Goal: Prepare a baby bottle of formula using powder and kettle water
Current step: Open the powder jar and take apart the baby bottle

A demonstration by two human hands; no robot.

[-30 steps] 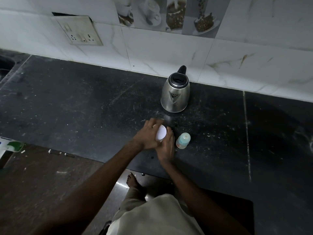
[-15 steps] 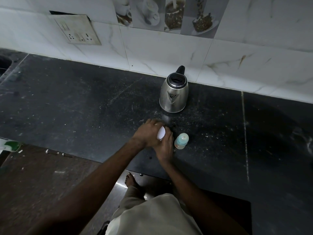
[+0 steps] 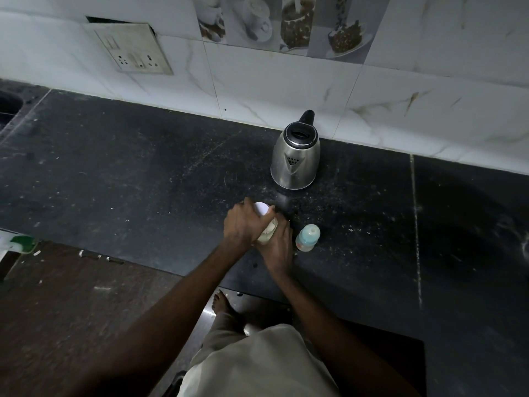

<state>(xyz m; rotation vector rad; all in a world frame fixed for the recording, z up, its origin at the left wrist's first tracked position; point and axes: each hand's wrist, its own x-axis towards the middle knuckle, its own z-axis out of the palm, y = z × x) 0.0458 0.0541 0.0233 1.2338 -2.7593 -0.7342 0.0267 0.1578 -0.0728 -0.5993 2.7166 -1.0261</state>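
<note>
A small clear jar of pale powder (image 3: 269, 232) stands on the black counter (image 3: 143, 181) near its front edge. My right hand (image 3: 279, 247) grips the jar's body from the near side. My left hand (image 3: 243, 226) holds its white lid (image 3: 262, 208), which sits tilted just above the jar's mouth. A baby bottle (image 3: 307, 237) with a pale blue cap stands upright just right of my hands. Behind them, a steel kettle (image 3: 296, 156) with a black lid and handle stands by the wall.
A socket plate (image 3: 128, 48) is set into the tiled wall at the back left. A sink edge (image 3: 8, 107) shows at the far left. A green and white object (image 3: 17, 245) lies beyond the counter's front left. My foot (image 3: 221, 303) is below the counter edge.
The white lid has come up and tilted away from the jar in my left hand, so the jar's clear body now shows. The kettle and the baby bottle have not moved.
</note>
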